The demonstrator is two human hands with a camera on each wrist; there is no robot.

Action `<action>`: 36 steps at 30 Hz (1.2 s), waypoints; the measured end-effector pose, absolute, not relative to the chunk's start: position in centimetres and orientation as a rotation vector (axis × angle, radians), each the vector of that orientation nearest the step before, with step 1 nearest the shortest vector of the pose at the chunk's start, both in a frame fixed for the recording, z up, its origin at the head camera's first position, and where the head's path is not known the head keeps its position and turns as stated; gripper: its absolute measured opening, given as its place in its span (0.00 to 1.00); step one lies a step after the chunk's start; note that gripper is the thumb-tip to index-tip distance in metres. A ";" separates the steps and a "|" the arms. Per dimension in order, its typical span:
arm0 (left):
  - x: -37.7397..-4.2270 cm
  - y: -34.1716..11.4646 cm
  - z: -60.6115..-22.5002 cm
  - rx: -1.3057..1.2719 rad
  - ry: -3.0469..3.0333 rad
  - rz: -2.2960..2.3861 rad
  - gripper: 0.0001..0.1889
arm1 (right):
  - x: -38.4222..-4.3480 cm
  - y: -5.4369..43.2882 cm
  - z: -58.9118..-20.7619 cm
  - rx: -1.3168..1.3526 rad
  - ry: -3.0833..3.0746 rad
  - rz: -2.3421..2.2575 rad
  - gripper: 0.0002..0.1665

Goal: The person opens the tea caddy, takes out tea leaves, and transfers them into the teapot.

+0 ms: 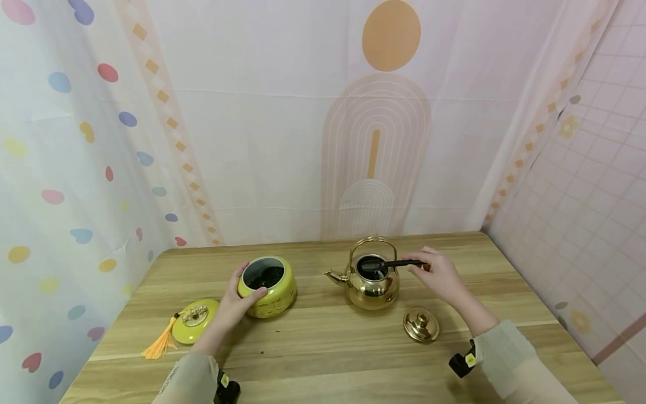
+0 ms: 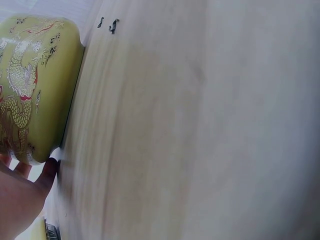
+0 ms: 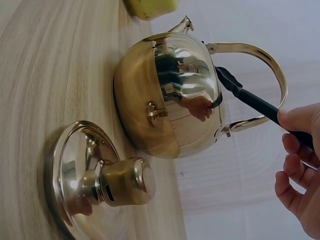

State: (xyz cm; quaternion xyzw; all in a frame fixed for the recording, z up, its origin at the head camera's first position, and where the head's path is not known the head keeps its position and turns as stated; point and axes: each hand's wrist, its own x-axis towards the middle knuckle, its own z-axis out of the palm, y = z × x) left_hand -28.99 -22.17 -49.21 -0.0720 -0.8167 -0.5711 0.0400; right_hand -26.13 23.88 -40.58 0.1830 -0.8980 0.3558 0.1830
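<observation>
A yellow-green tea jar (image 1: 275,297) with a dragon pattern stands uncovered, dark loose tea leaves (image 1: 264,276) inside. My left hand (image 1: 234,303) grips its left side, thumb near the front rim and fingers behind. In the left wrist view, the same jar (image 2: 42,85) tilts across the upper left with fingertips against it. To the right sits a shiny gold teapot (image 1: 372,294), lidless, its spout pointing left. Between thumb and fingers, my right hand (image 1: 436,275) pinches the handle of a black scoop (image 3: 255,102); the scoop's head is at the teapot's mouth, beneath the arched handle.
The gold teapot lid (image 1: 421,325) lies knob up, close in front of the teapot. At left, the jar's lid (image 1: 194,322) with an orange tassel (image 1: 161,341) rests beside my left forearm. Small dark leaf bits (image 2: 114,26) lie on the wooden table (image 1: 328,359). A patterned curtain (image 1: 272,140) hangs behind.
</observation>
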 end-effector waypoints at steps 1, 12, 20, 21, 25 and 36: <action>-29.0 -22.2 -49.2 -0.220 -2.503 -1.748 0.46 | -26.1 23.9 -40.6 0.512 -2.534 1.014 0.12; -29.0 -22.1 -49.3 -0.232 -2.503 -1.732 0.46 | -25.6 24.2 -41.1 0.459 -2.540 1.088 0.12; -29.0 -22.1 -49.3 -0.230 -2.497 -1.750 0.46 | -24.7 24.4 -41.1 0.452 -2.511 1.139 0.12; -29.0 -22.1 -49.2 -0.229 -2.497 -1.750 0.46 | -24.5 24.5 -41.0 0.449 -2.506 1.154 0.12; -29.0 -22.0 -49.2 -0.225 -2.499 -1.747 0.46 | -23.3 24.9 -40.9 0.432 -2.477 1.183 0.12; -28.8 -22.0 -49.0 -0.216 -2.497 -1.775 0.46 | -20.1 27.5 -42.2 0.108 -2.323 1.493 0.19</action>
